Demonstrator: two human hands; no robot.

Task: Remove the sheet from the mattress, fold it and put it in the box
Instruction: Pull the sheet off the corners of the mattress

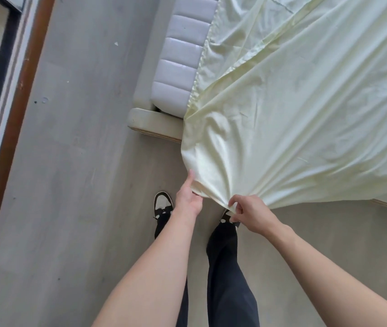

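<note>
Both hands hold one gathered corner of the pale yellow cotton sheet [305, 102].

The left hand [189, 199] grips the hem with its forefinger extended; just beside it, the right hand [246, 212] pinches the bunched edge. The sheet stretches away over the white quilted mattress [180, 64], above the grey floor [74, 161].

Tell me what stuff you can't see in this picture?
- The box: nowhere in the head view, so its place is unknown.
- Most of the mattress: the pale yellow sheet covers it, and the top and right edges cut it off.
- The left hand's fingers: tucked under the sheet's edge.
- The right shoe: hidden behind the right hand and the sheet.
</note>
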